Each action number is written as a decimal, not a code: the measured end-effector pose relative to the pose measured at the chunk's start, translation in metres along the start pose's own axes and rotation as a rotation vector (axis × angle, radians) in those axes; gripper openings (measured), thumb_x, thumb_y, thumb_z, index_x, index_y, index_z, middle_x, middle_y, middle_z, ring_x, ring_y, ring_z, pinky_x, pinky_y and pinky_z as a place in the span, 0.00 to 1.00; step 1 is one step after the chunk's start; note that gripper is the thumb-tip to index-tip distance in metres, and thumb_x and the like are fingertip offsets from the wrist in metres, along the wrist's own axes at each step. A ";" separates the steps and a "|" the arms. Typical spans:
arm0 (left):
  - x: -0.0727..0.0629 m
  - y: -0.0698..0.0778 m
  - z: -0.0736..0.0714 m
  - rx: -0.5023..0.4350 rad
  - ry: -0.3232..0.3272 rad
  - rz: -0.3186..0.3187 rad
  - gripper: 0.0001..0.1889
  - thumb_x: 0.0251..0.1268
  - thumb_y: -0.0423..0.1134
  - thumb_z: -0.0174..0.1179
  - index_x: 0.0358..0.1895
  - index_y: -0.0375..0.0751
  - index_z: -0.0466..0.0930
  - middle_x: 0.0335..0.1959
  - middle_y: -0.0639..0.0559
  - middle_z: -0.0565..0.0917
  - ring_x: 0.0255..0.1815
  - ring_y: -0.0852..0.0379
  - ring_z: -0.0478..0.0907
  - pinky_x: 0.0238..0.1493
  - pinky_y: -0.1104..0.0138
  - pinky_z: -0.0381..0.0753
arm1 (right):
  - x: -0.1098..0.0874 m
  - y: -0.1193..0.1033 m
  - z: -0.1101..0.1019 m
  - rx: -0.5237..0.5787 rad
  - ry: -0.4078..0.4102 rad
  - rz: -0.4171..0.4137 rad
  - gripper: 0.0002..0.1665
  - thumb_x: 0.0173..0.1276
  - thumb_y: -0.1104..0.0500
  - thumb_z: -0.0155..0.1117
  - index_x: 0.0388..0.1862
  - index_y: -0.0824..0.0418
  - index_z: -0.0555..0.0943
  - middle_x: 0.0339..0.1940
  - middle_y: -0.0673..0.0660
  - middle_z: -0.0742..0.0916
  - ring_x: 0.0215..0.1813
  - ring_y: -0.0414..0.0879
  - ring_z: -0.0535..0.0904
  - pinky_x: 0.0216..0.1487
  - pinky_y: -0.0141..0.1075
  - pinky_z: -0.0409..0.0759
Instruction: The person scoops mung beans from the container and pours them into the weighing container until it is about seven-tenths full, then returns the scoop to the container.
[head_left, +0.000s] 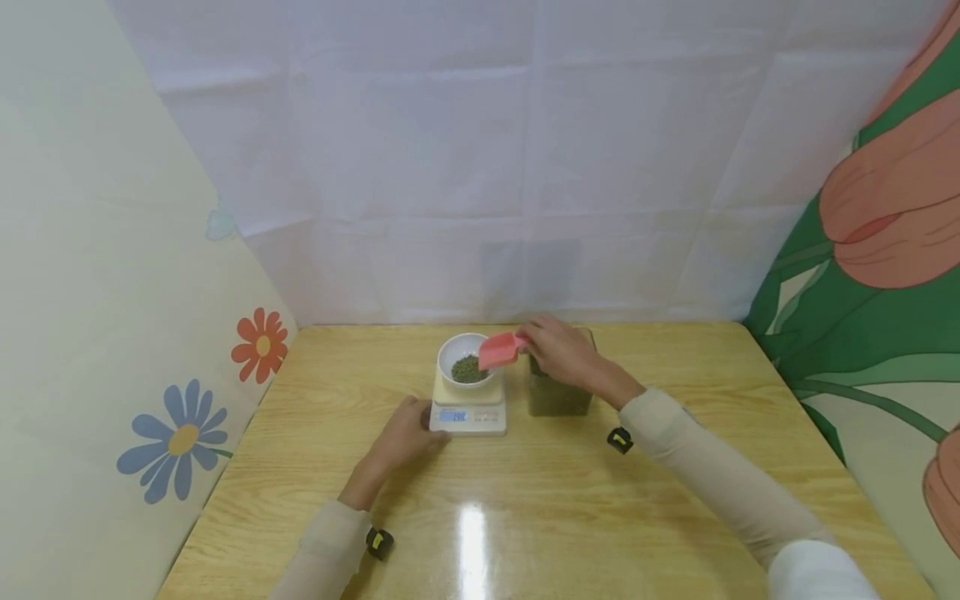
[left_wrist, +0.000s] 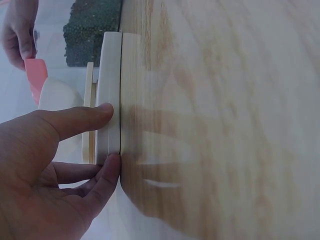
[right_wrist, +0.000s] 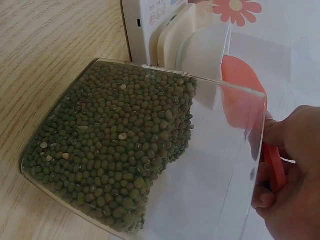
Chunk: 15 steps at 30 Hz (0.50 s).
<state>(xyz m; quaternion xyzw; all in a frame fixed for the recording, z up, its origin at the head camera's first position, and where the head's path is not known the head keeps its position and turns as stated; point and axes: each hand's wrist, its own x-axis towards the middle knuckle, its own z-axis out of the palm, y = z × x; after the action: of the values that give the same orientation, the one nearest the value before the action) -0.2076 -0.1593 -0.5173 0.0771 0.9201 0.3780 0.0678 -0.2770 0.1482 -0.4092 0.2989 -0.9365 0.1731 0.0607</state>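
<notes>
A white kitchen scale (head_left: 468, 419) with a lit display stands on the table. On its platform sits a white bowl (head_left: 447, 357) partly filled with mung beans (head_left: 468, 370). My left hand (head_left: 405, 432) holds the scale's front left corner, thumb along the front and fingers at the side, as the left wrist view shows (left_wrist: 65, 170). My right hand (head_left: 558, 350) grips the handle of a pink scoop (head_left: 498, 351), its front end over the bowl's right rim. Under that hand stands a clear square container (right_wrist: 210, 170) of mung beans (right_wrist: 115, 145), right of the scale.
The wooden table (head_left: 570, 508) meets a white cloth backdrop (head_left: 420, 167) at its far edge. Flower-patterned panels stand at the left (head_left: 97, 250) and right (head_left: 900, 358). The container's wall rises close beside the scale and bowl.
</notes>
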 end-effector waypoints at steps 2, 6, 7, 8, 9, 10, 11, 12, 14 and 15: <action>0.000 -0.001 0.000 0.002 0.001 0.000 0.28 0.57 0.38 0.79 0.62 0.33 0.84 0.44 0.46 0.77 0.44 0.52 0.72 0.49 0.58 0.82 | 0.000 0.000 0.001 -0.002 -0.006 0.014 0.17 0.80 0.55 0.65 0.59 0.64 0.85 0.59 0.61 0.87 0.62 0.57 0.82 0.65 0.52 0.84; 0.000 -0.003 0.000 0.000 0.003 0.001 0.28 0.57 0.38 0.79 0.61 0.33 0.85 0.44 0.46 0.77 0.44 0.53 0.73 0.49 0.60 0.82 | -0.001 0.000 0.002 0.005 -0.014 0.042 0.17 0.80 0.55 0.64 0.59 0.64 0.84 0.57 0.61 0.88 0.61 0.56 0.83 0.62 0.51 0.85; 0.000 -0.003 0.000 -0.002 0.003 0.000 0.28 0.57 0.38 0.79 0.61 0.33 0.84 0.44 0.46 0.77 0.44 0.53 0.73 0.49 0.60 0.82 | -0.001 0.001 0.002 0.009 -0.016 0.045 0.17 0.81 0.54 0.63 0.59 0.64 0.84 0.57 0.61 0.88 0.60 0.56 0.84 0.62 0.52 0.85; 0.000 -0.003 0.001 -0.005 0.002 -0.001 0.28 0.57 0.38 0.79 0.61 0.33 0.84 0.44 0.46 0.77 0.44 0.53 0.73 0.49 0.60 0.82 | -0.001 0.001 0.002 0.017 -0.016 0.050 0.17 0.81 0.54 0.63 0.60 0.64 0.83 0.57 0.61 0.88 0.61 0.56 0.84 0.62 0.52 0.85; 0.000 -0.003 0.001 -0.008 0.002 -0.002 0.28 0.57 0.38 0.79 0.62 0.33 0.84 0.44 0.46 0.77 0.44 0.53 0.73 0.49 0.60 0.82 | -0.002 0.001 0.002 0.025 -0.015 0.054 0.17 0.81 0.54 0.62 0.60 0.64 0.83 0.57 0.61 0.88 0.60 0.56 0.84 0.62 0.52 0.85; 0.000 -0.003 0.001 -0.010 0.001 -0.003 0.28 0.57 0.38 0.79 0.62 0.33 0.84 0.44 0.46 0.77 0.44 0.53 0.73 0.49 0.59 0.82 | -0.002 0.002 0.002 0.032 -0.011 0.053 0.17 0.82 0.54 0.62 0.60 0.64 0.83 0.57 0.61 0.88 0.60 0.56 0.84 0.62 0.52 0.85; 0.000 -0.003 0.001 -0.011 0.001 -0.002 0.29 0.57 0.38 0.79 0.62 0.33 0.84 0.44 0.46 0.77 0.44 0.53 0.73 0.49 0.59 0.82 | -0.003 0.002 0.001 0.038 -0.006 0.054 0.17 0.82 0.54 0.62 0.60 0.64 0.83 0.57 0.61 0.88 0.60 0.57 0.84 0.62 0.53 0.85; 0.000 -0.002 0.000 -0.013 0.001 -0.003 0.29 0.57 0.38 0.79 0.62 0.33 0.84 0.44 0.45 0.77 0.44 0.52 0.73 0.50 0.59 0.82 | -0.004 0.003 0.001 0.045 -0.002 0.054 0.17 0.82 0.54 0.62 0.60 0.63 0.83 0.57 0.61 0.88 0.60 0.57 0.84 0.62 0.53 0.85; 0.000 -0.002 0.000 -0.011 0.004 0.001 0.29 0.57 0.39 0.79 0.62 0.32 0.84 0.44 0.45 0.77 0.44 0.52 0.73 0.50 0.58 0.82 | -0.005 0.003 0.000 0.058 0.008 0.054 0.18 0.82 0.54 0.62 0.61 0.63 0.83 0.58 0.61 0.88 0.60 0.57 0.85 0.63 0.53 0.85; 0.000 -0.001 0.000 -0.008 0.004 0.000 0.29 0.57 0.39 0.79 0.62 0.32 0.84 0.44 0.45 0.77 0.44 0.52 0.73 0.50 0.58 0.82 | -0.006 0.004 0.000 0.058 0.015 0.052 0.18 0.82 0.54 0.62 0.61 0.63 0.83 0.59 0.61 0.88 0.60 0.58 0.85 0.63 0.54 0.85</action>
<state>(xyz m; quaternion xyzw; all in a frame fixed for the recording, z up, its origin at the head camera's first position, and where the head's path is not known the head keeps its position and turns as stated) -0.2079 -0.1602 -0.5184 0.0761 0.9187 0.3820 0.0661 -0.2742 0.1546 -0.4119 0.2747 -0.9381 0.2037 0.0545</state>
